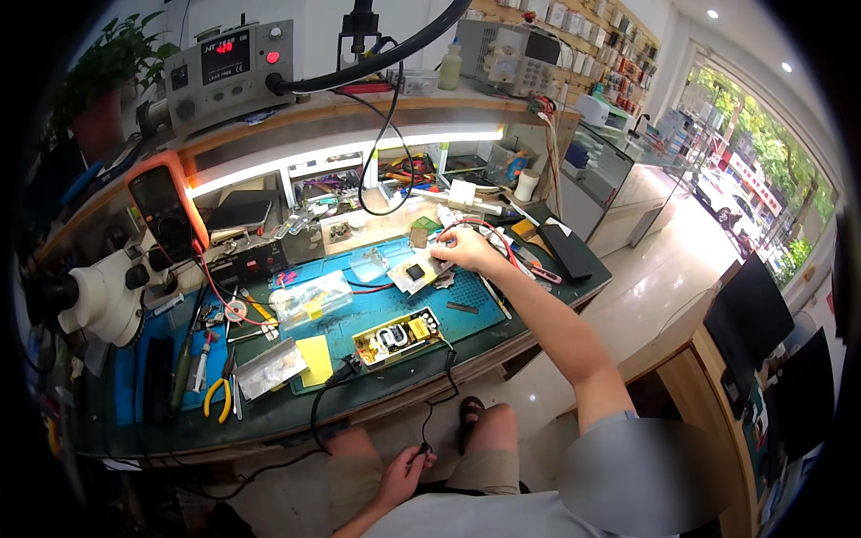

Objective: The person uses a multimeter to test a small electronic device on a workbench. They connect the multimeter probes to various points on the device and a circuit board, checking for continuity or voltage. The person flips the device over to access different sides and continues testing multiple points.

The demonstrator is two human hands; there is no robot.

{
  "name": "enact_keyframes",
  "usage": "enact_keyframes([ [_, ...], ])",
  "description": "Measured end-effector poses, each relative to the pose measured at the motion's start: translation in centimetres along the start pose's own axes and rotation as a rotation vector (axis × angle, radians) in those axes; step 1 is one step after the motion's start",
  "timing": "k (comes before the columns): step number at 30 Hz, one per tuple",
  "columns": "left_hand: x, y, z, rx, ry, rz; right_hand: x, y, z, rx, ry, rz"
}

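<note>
My left hand (pixel 405 475) is low over my lap, its fingers closed on the end of a thin black cable (pixel 430 421). This cable runs up to an opened power supply (pixel 396 338) with bare yellow and white components, lying at the bench's front. My right hand (pixel 462 247) reaches across the bench, fingers pinched together beside a small white piece with a black square on it (pixel 414 271). What those fingertips hold, if anything, is hidden. A red lead (pixel 489 226) arcs just behind this hand. A thicker black cord (pixel 334 381) joins the supply's left end.
A blue mat (pixel 489 314) covers the middle bench. Left of it are a clear plastic box (pixel 314 300), a yellow note (pixel 315 360), a silvery cover (pixel 272 368) and yellow-handled pliers (pixel 215 401). An orange multimeter (pixel 168 204) and a microscope (pixel 94 300) stand further left.
</note>
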State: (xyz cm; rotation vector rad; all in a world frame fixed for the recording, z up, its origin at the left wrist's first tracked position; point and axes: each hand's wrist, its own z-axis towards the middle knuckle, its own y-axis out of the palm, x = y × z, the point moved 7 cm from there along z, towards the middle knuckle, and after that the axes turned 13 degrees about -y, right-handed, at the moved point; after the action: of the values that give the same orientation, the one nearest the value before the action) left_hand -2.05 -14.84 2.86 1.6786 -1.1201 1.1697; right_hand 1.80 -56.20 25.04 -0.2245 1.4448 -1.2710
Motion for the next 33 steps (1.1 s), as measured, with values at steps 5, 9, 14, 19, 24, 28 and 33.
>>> enact_keyframes([
  [5, -0.3, -0.5, -0.3, 0.003, 0.003, -0.01, 2.0, -2.6, -1.1, 0.112, 0.307, 0.823],
  [9, -0.1, 0.4, 0.0, -0.031, 0.002, 0.013, 7.7, -11.7, -4.6, 0.519, 0.223, 0.904],
  [14, -1.0, 1.0, 0.6, -0.046, -0.047, -0.003, 14.0, -13.6, -9.9, 0.762, 0.417, 0.572],
  [19, -1.0, 1.3, 0.7, -0.055, -0.016, 0.028, 9.7, -14.2, -11.7, 0.48, 0.336, -0.681],
  [24, 0.1, 0.7, -0.2, -0.03, -0.038, 0.022, 2.6, -9.2, -9.5, 0.242, 0.262, -0.5],
  [28, 1.4, 1.4, -0.2, -0.038, -0.006, 0.005, 4.6, -7.2, -7.7, 0.147, 0.126, -0.475],
  [33, 3.0, 2.2, -0.6, -0.142, -0.04, -0.176, 7.5, -8.6, -7.5, 0.211, 0.306, 0.35],
])
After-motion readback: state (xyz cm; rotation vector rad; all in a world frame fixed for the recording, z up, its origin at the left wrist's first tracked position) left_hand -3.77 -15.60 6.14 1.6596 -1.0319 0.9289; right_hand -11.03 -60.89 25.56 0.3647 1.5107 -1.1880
